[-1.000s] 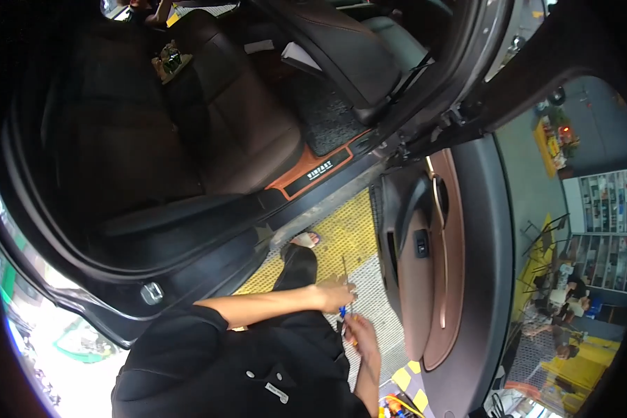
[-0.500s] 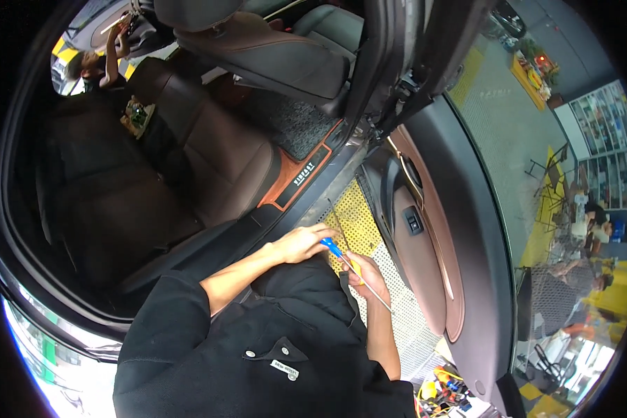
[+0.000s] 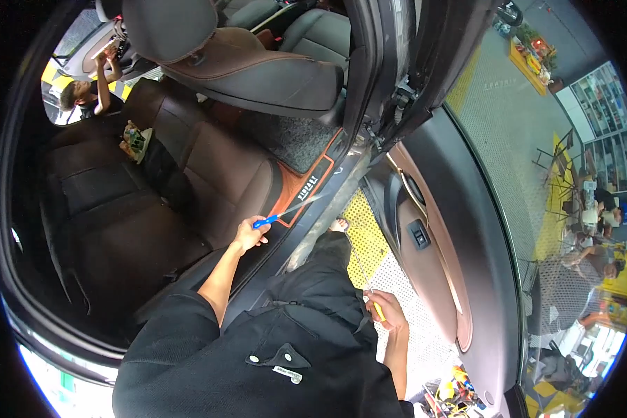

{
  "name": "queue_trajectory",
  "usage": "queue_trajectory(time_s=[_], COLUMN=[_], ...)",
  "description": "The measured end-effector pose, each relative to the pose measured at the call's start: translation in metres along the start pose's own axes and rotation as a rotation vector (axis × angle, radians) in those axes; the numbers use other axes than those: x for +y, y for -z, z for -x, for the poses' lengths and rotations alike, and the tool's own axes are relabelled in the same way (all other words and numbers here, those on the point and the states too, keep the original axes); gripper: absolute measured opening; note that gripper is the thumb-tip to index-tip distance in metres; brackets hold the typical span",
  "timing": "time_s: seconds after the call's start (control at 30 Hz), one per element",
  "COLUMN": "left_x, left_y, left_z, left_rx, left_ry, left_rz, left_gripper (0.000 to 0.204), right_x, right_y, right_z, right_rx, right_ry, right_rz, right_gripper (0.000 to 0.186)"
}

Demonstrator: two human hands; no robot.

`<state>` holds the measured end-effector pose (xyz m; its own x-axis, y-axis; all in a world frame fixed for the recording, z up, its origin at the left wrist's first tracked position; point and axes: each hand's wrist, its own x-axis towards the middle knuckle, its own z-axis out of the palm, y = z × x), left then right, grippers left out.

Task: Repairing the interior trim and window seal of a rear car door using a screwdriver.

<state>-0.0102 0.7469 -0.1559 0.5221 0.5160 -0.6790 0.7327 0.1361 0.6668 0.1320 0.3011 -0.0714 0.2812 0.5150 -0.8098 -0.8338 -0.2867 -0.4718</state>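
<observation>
Beside the open rear door of a car, looking down over a black jacket [image 3: 258,348]. Left hand [image 3: 249,235] reached forward with forearm bare and nearly straight, raised over the edge of the brown rear seat [image 3: 216,181]; fingers closed around the blue handle of a screwdriver [image 3: 285,212], thin metal shaft pointing forward and to the right, tip over the orange-edged floor mat [image 3: 306,188] near the door sill. Right hand [image 3: 386,313] held lower and close to the body, elbow bent, fist closed on the yellow handle of a second long tool [image 3: 362,268]; slim rod rising from the fist toward the sill, end close to a shoe [image 3: 339,225]. Both hands well apart from each other. Under the right hand, yellow studded floor plate [image 3: 366,233]. To the right, brown inner panel of the open door [image 3: 425,258] with a dark switch. Farther away, on the other side of the cabin, another person's arm [image 3: 104,76] lifted at the opposite door.
</observation>
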Motion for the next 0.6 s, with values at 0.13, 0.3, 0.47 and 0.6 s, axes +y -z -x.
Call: queue_trajectory(time_s=[0.13,0.3,0.47,0.6], left_x=[0.003,0.022,0.036,0.061], left_y=[-0.024,-0.048,-0.052,-0.060], left_z=[-0.051,-0.124,-0.185,-0.218], left_rx=[-0.043,-0.013,-0.038,0.106], left_ry=[0.084,0.178,0.207,0.162], left_rz=[0.240,0.430,0.319,0.052], left_gripper=[0.042,0.046,0.045,0.044], right_x=[-0.015,-0.026,0.001,0.033], right_y=[0.002,0.005,0.008,0.000], right_z=[-0.005,-0.015,-0.026,-0.035], right_rx=[0.024,0.163,0.277,0.395], right_ry=[-0.018,0.020,0.193,0.261], right_rz=[0.014,0.221,0.151,0.033], right_gripper=[0.025,0.020,0.020,0.019])
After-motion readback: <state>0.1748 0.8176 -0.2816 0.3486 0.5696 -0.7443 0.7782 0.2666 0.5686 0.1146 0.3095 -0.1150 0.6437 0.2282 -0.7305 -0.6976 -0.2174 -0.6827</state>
